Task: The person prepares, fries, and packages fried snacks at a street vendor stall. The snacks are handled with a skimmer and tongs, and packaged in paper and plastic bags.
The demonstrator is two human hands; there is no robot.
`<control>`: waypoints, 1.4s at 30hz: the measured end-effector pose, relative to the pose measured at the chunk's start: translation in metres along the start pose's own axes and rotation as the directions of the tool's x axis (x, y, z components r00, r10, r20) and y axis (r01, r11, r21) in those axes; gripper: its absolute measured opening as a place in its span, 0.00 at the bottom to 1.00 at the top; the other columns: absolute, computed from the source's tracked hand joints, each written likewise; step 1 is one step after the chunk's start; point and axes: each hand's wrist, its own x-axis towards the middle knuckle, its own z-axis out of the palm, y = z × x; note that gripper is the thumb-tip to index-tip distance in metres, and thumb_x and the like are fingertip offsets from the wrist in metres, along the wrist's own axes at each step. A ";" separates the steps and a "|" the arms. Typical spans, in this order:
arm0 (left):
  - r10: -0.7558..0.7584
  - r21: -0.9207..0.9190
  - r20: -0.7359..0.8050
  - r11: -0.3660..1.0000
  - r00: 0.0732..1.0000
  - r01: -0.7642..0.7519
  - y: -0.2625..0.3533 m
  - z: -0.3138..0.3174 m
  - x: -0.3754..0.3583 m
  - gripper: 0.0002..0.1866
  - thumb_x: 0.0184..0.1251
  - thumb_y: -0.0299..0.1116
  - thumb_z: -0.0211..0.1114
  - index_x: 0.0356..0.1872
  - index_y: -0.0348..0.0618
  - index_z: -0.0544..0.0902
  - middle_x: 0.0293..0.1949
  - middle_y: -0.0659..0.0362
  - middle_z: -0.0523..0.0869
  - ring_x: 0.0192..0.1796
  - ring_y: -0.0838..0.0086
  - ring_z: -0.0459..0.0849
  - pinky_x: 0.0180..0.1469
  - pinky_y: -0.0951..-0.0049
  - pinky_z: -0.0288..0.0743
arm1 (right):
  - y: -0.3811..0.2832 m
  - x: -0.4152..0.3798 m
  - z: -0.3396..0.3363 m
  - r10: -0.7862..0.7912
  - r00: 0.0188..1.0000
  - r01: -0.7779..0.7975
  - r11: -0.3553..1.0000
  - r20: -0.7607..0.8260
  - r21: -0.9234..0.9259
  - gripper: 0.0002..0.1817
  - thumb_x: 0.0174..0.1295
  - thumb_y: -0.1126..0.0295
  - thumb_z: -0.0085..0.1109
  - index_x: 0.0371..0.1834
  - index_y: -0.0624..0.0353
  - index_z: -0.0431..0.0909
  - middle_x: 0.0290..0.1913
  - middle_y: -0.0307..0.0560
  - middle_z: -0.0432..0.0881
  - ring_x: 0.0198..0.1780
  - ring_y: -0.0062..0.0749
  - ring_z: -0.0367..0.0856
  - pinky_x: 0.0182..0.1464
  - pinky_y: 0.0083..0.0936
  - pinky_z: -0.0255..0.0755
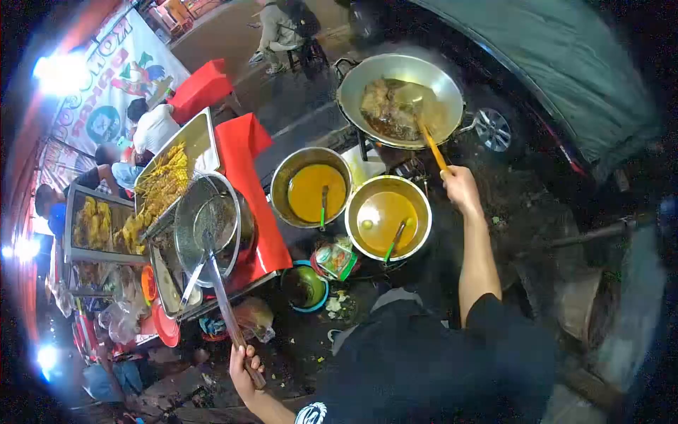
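My right hand is closed around the yellowish handle of a spatula, whose far end dips into the wok. Dark oil fills the wok's bottom, with a browned clump of frying food at its left side. My left hand grips the long handle of a strainer. Its round mesh bowl lies over a metal pot at the stall's edge. I cannot make out anything in the mesh.
Two pots, a left pot and a right pot, hold orange broth and green-handled ladles. Yellow food fills a metal tray on the red-covered table. A bucket stands below. People sit behind the stall; a car is parked right.
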 end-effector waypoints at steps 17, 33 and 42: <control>0.098 -0.043 0.037 0.994 0.995 -0.096 -0.018 -0.006 0.008 0.14 0.70 0.37 0.59 0.52 0.45 0.74 0.34 0.65 0.76 0.26 0.86 0.71 0.21 0.87 0.66 | 0.022 0.050 0.005 0.257 0.929 -0.304 0.940 0.265 0.153 0.12 0.61 0.69 0.55 0.20 0.60 0.75 0.17 0.39 0.74 0.10 0.23 0.64 0.12 0.25 0.57; 0.043 -0.053 0.048 0.998 0.998 -0.040 -0.015 -0.008 0.007 0.17 0.74 0.34 0.53 0.60 0.42 0.70 0.34 0.64 0.76 0.26 0.84 0.73 0.23 0.83 0.69 | 0.052 0.013 0.025 -0.141 0.988 0.111 0.940 -0.069 -0.322 0.14 0.61 0.63 0.57 0.36 0.64 0.84 0.31 0.59 0.86 0.35 0.51 0.86 0.40 0.41 0.78; 0.053 -0.091 0.036 0.995 0.998 -0.050 -0.018 -0.005 0.012 0.17 0.74 0.33 0.53 0.60 0.41 0.70 0.35 0.63 0.76 0.26 0.84 0.72 0.24 0.84 0.70 | 0.023 0.025 -0.017 0.295 0.901 -0.402 0.844 0.320 0.354 0.09 0.64 0.69 0.55 0.26 0.58 0.73 0.19 0.34 0.72 0.13 0.14 0.62 0.12 0.17 0.54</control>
